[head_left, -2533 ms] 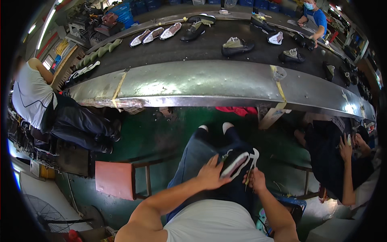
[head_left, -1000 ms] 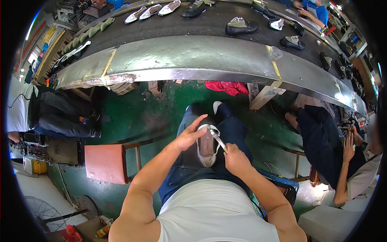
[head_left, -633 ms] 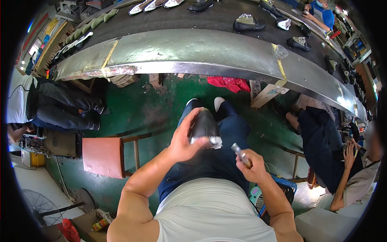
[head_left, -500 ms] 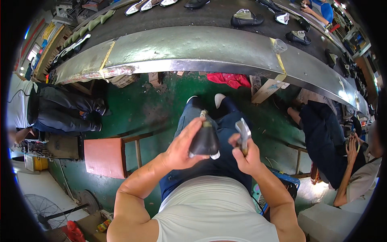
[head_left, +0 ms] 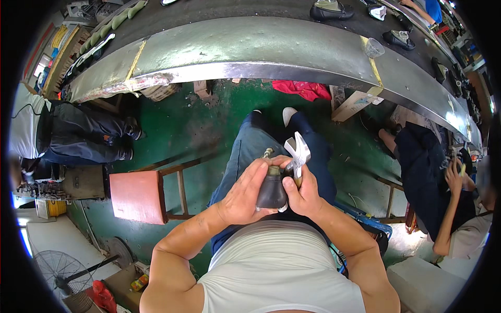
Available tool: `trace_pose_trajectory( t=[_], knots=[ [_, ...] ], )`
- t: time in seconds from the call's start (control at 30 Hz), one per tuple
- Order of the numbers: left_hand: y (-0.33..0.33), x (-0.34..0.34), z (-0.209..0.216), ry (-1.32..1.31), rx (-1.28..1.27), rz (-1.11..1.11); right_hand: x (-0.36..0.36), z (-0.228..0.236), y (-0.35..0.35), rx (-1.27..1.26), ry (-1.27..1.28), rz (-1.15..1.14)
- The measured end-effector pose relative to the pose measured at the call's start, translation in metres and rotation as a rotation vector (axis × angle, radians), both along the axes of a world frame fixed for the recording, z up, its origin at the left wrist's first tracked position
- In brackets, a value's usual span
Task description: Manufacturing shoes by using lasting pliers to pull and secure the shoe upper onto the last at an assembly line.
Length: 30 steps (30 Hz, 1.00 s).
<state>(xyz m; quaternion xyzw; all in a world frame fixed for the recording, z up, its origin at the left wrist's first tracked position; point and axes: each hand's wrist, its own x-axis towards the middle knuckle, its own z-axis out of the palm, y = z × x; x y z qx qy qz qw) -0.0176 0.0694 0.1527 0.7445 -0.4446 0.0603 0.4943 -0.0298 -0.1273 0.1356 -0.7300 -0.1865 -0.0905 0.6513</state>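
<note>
Above my lap, my left hand (head_left: 242,190) is closed around the side of a black shoe (head_left: 271,194), which is stretched over an olive-green shoe last (head_left: 274,170). White material shows at the lower edge of the shoe. My right hand (head_left: 304,192) grips silver lasting pincers (head_left: 298,151), their metal head pointing up and away from me. The fingers of this hand also lie against the right side of the shoe, and the pincers' handles are mostly hidden in the palm. A small metal piece (head_left: 268,152) sticks out at the far end of the last.
Ahead runs a conveyor bench with a metal edge (head_left: 224,44), carrying shoes on lasts (head_left: 331,10) and a clear plastic cup (head_left: 373,48). A pink-topped stool (head_left: 136,197) and a fan (head_left: 62,271) stand to the left. Co-workers are on both sides (head_left: 78,130) (head_left: 428,182).
My right hand has moved left with the pincers and now touches the shoe. The shoe has shifted slightly right and toward me. My view has tilted down a little.
</note>
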Motion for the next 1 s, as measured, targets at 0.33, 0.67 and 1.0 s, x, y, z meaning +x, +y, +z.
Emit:
trace_pose_trajectory(
  t=[0.33,0.67,1.0],
  knots=[
    [-0.002,0.017,0.001,0.095,0.235,0.089,0.018,0.017,-0.036,-0.156,0.166,0.134],
    [0.011,0.091,0.024,0.368,0.302,-0.294,0.017,0.029,-0.049,-0.38,0.369,0.095],
    [-0.025,0.12,-0.062,0.846,0.039,0.072,0.032,0.011,-0.07,-0.19,0.328,0.131]
  ],
)
